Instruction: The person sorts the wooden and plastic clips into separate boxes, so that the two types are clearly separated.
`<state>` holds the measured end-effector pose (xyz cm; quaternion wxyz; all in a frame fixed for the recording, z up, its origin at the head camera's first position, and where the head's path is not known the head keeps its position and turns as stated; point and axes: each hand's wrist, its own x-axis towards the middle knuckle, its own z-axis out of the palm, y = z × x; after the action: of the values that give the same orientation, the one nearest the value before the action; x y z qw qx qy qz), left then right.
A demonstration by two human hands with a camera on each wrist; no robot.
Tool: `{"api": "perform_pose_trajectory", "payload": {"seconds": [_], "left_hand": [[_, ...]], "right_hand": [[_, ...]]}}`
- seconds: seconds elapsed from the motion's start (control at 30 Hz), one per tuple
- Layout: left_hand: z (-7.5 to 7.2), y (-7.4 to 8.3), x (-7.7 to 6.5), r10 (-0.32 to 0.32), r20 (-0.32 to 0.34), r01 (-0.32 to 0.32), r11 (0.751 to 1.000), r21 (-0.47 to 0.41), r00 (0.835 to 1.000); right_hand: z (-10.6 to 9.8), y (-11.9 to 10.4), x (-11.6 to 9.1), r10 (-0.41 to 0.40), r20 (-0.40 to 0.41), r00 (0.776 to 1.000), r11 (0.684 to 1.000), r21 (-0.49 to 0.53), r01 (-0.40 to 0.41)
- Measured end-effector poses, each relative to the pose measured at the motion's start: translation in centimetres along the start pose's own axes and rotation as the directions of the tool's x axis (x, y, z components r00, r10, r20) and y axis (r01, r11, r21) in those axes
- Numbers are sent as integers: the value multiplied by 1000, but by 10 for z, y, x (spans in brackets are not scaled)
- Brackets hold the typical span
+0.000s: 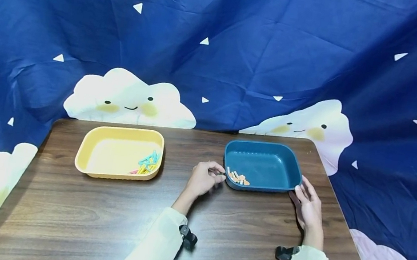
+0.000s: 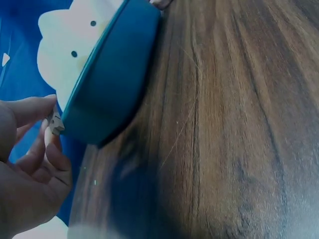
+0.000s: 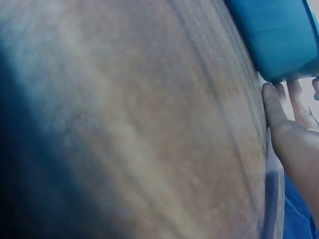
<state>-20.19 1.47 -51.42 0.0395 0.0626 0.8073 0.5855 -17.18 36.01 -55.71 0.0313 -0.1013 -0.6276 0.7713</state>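
Note:
Between thumb and fingertips, my left hand [image 1: 203, 178] pinches a small pale wooden clip [image 2: 56, 122], held at the left rim of a teal tray [image 1: 260, 188]. The fingers mostly hide this clip in the head view. Several small orange-and-white pieces [image 1: 237, 177] lie in the tray's front left corner. At the opposite front corner, my right hand [image 1: 309, 210] touches the tray's outer side with fairly straight fingers. The right wrist view shows the thumb and fingers against the teal wall, with part of the hand cut off by the frame.
A yellow tray [image 1: 85, 154] stands at the back left, with several blue, yellow and pink clips [image 1: 149, 162] in its right end. Both trays rest on a brown wooden table [image 1: 70, 217]. Behind it hangs a blue cloth [image 1: 227, 61] with clouds.

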Motion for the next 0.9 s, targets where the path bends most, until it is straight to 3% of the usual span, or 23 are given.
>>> {"api": "perform_pose_trajectory", "payload": {"seconds": [0.37, 0.57, 0.9], "left_hand": [[11, 11, 6, -20, -7, 19, 991, -136, 1000], [16, 19, 11, -12, -9, 11, 987, -163, 1000], [25, 22, 17, -84, -73, 67, 975, -211, 994]], "right_hand": [[-2, 4, 1, -44, 12, 999, 998, 53, 44], [-2, 5, 1, -45, 15, 999, 997, 63, 44], [0, 1, 0, -10, 4, 1000, 999, 33, 10]]}}
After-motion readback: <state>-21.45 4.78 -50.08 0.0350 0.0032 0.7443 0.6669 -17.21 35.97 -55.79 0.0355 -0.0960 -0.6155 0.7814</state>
